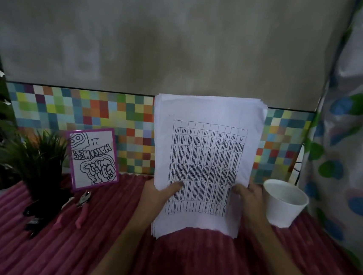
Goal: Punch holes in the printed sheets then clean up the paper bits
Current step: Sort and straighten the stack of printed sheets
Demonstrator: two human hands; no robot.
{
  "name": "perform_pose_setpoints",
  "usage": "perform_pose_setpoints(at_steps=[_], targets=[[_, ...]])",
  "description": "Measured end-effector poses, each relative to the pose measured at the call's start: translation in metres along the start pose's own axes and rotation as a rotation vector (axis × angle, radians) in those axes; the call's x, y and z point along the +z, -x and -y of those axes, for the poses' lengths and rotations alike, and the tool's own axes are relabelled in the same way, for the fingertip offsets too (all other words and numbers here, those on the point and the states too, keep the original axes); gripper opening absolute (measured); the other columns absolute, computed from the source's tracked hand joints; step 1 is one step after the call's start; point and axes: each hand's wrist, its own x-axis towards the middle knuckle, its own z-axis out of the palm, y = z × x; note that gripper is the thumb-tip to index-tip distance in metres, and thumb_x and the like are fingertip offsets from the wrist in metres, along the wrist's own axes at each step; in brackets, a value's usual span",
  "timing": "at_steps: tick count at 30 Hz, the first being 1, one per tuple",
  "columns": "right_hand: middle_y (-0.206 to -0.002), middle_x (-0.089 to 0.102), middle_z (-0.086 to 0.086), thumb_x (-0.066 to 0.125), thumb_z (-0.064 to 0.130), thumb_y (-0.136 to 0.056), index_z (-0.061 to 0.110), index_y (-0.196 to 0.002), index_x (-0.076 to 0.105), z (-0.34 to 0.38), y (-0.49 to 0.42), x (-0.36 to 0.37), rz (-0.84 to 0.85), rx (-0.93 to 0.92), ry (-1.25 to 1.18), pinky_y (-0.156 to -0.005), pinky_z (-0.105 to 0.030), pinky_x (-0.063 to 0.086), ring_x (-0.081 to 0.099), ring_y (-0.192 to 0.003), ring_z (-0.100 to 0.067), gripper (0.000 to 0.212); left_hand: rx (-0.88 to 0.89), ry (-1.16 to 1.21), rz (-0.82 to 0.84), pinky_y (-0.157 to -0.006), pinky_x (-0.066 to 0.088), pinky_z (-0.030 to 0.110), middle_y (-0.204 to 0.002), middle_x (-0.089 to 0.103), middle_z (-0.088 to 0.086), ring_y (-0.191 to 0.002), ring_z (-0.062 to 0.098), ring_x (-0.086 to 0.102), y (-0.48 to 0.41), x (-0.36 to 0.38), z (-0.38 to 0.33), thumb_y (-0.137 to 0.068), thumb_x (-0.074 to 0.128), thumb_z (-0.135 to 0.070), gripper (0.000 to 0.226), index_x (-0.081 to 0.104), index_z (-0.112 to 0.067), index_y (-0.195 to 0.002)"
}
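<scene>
Ribbed dark-pink cloth (186, 266) covers the table in the head view, with a bare grey wall (163, 36) behind it and a strip of many-coloured mosaic squares (90, 110) along the wall's foot.

A stack of printed sheets (205, 153) stands upright in the middle, its top sheet showing a dense printed table turned sideways. Whether its lower edge touches the cloth cannot be told.

The left hand (159, 194) grips the stack's lower left edge. Its thumb lies flat across the front sheet and its fingers are hidden behind the paper. The right hand (248, 198) grips the stack's lower right edge, thumb curled onto the front, fingers out of sight behind.

Just right of the stack, beside the right hand, stands a white cup (285, 202). Further right hangs a curtain (354, 131) with blue and green leaves.

Left of the stack, a purple-framed drawing (93, 157) leans back. Below the drawing, a pink-handled punch (83, 207) lies on the cloth, well apart from the stack. Further left of the stack is a potted plant (38, 159).
</scene>
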Motion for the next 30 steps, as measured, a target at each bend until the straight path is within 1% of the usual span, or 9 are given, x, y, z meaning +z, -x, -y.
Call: perform_pose_setpoints(at_steps=[6,9,13,16,20,24,26,28,30], targets=[[-0.075,0.074,0.012,0.049,-0.009,-0.087,0.019,-0.078,0.071,-0.012,0.004,0.000,-0.019,0.012,0.069,-0.068,-0.020,0.051,0.065,-0.081,-0.013,0.037,-0.043,0.002,-0.005,-0.062,0.056,0.024,-0.085,0.077,0.000,-0.079,0.014,0.073,0.002,-0.001,0.009,-0.084,0.075,-0.012,0.011,0.074,-0.015,-0.094],[-0.080,0.074,0.016,0.048,-0.009,-0.089,0.020,-0.087,0.071,-0.002,0.008,0.001,0.056,-0.004,0.110,-0.066,-0.015,0.051,0.068,-0.081,-0.006,0.037,-0.023,-0.050,0.000,-0.069,0.060,0.030,-0.088,0.077,0.001,-0.084,0.018,0.074,-0.001,-0.002,0.005,-0.085,0.075,-0.013,0.010,0.075,-0.017,-0.094],[-0.085,0.077,0.003,0.049,-0.009,-0.085,0.019,-0.089,0.072,0.024,0.012,-0.009,0.124,0.063,0.134,-0.065,-0.030,0.058,0.073,-0.078,-0.016,0.036,-0.110,-0.019,0.128,-0.067,0.054,0.015,-0.092,0.077,-0.008,-0.083,0.005,0.073,0.003,-0.013,-0.012,-0.082,0.076,-0.010,0.019,0.074,-0.022,-0.096],[-0.088,0.076,-0.009,0.044,-0.018,-0.084,0.008,-0.093,0.069,0.023,0.033,-0.021,0.213,0.271,-0.025,-0.057,-0.031,0.057,0.074,-0.075,-0.022,0.037,-0.362,-0.120,0.258,-0.092,0.052,0.031,-0.102,0.076,0.001,-0.095,0.016,0.071,0.012,-0.027,-0.013,-0.079,0.077,-0.021,0.021,0.076,-0.018,-0.100],[-0.095,0.072,-0.025,0.058,-0.011,-0.070,-0.003,-0.090,0.074,-0.018,0.062,-0.028,0.218,0.414,-0.033,-0.086,-0.053,0.054,0.071,-0.087,-0.038,0.027,-0.605,0.185,0.229,-0.089,0.056,0.044,-0.106,0.073,0.018,-0.096,0.033,0.071,-0.004,-0.033,-0.007,-0.087,0.067,-0.019,0.024,0.073,-0.006,-0.106],[-0.081,0.072,-0.024,0.062,-0.015,-0.050,-0.007,-0.074,0.074,-0.033,0.078,-0.026,0.208,0.495,-0.061,-0.067,-0.032,0.055,0.072,-0.078,-0.034,0.028,-0.549,0.113,0.106,-0.094,0.053,0.051,-0.105,0.074,0.014,-0.097,0.034,0.071,-0.026,-0.030,0.009,-0.077,0.078,-0.023,0.037,0.072,-0.009,-0.111],[-0.099,0.071,-0.022,0.068,-0.016,-0.053,-0.003,-0.100,0.067,-0.018,0.063,-0.023,0.214,0.351,0.094,-0.066,-0.021,0.053,0.070,-0.081,-0.025,0.049,-0.423,0.038,0.057,-0.090,0.053,0.038,-0.101,0.075,0.003,-0.097,0.022,0.070,-0.024,-0.027,0.018,-0.078,0.080,-0.021,0.024,0.073,-0.019,-0.101],[-0.122,0.062,-0.009,0.067,-0.005,-0.072,0.015,-0.123,0.055,0.004,0.032,-0.022,0.101,-0.086,0.506,-0.085,-0.014,0.047,0.059,-0.103,-0.017,0.056,-0.315,0.035,0.047,-0.085,0.052,0.030,-0.100,0.076,-0.002,-0.095,0.015,0.070,-0.019,-0.023,0.023,-0.084,0.073,-0.013,0.016,0.072,-0.024,-0.096],[-0.147,0.043,-0.011,0.055,0.011,-0.085,0.014,-0.144,0.042,0.025,-0.005,-0.009,0.108,-0.570,0.881,-0.112,-0.036,0.033,0.039,-0.135,-0.026,0.060,-0.228,0.043,0.060,-0.081,0.054,0.026,-0.099,0.077,-0.004,-0.094,0.013,0.072,-0.016,-0.019,0.022,-0.086,0.071,-0.008,0.019,0.072,-0.023,-0.097]])
